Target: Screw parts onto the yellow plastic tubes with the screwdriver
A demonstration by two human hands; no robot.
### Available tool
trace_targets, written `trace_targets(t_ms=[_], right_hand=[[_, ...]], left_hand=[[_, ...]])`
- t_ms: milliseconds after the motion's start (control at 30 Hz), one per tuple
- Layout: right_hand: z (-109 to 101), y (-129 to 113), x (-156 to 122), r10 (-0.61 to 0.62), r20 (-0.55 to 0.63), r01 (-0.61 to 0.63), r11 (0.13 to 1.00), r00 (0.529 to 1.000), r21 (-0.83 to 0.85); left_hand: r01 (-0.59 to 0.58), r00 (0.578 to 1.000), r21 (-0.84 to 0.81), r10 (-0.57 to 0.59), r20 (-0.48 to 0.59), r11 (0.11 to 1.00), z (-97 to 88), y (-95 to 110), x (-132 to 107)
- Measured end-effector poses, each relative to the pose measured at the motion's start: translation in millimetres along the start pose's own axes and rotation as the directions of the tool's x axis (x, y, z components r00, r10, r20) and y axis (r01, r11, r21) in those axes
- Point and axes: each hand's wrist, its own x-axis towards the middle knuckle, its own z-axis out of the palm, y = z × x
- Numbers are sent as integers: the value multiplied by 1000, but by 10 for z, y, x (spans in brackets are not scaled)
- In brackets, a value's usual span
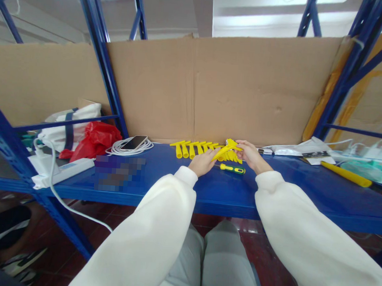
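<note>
Both my hands hold one yellow plastic tool (pixel 230 145) with a handle and a wider head, above the back half of the blue shelf top. My left hand (pixel 203 162) is closed around the handle end. At the head, the fingers of my right hand (pixel 249 156) pinch its right side. Behind and beneath the hands, several similar yellow T-shaped pieces (pixel 185 149) stand in a row, partly hidden by my left hand. Just in front of them lies a screwdriver (pixel 233 168) with a yellow and green handle, its tip end near my left hand.
Cardboard (pixel 247 86) walls the back. On the left are a phone (pixel 134 142) on a coiled white cable (pixel 146 147), a red bag (pixel 98 138) and a power strip (pixel 74 169). To the right lie white packets (pixel 288 148) and a long yellow handle (pixel 346 174). Blue posts flank the shelf.
</note>
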Motion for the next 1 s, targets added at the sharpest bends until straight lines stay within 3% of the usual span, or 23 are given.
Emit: trace_targets(t_ms=[100, 267, 433, 533, 633, 700, 833, 900, 1000], right_hand=[[-85, 6, 58, 23, -142, -19, 1000, 990, 24], [-122, -15, 43, 39, -249, -31, 999, 968, 36], [-144, -82, -5, 28, -155, -8, 992, 988, 129], [-149, -76, -30, 29, -131, -16, 994, 991, 106], [-143, -24, -33, 37, -142, -35, 999, 989, 18], [-136, 13, -26, 29, -138, -34, 999, 990, -34], [-117, 50, -22, 15, -124, -28, 994, 992, -104], [-103, 48, -32, 14, -125, -29, 992, 992, -122], [-78, 33, -55, 23, -125, -40, 989, 992, -141]], left_hand=[[-13, 1000, -7, 13, 5, 1000, -15, 16, -12], [6, 1000, -67, -8, -29, 998, -20, 5, -18], [131, 977, -136, -151, -151, 982, -11, -141, 1], [338, 885, -172, -375, -276, 925, -17, -313, 0], [559, 705, -261, -617, -351, 787, -28, -520, -30], [656, 594, -322, -730, -338, 683, -34, -638, -58], [809, 428, -342, -877, -218, 479, -37, -759, -95], [844, 398, -321, -903, -160, 429, -28, -773, -97], [858, 427, -257, -896, -121, 444, 5, -777, -88]])
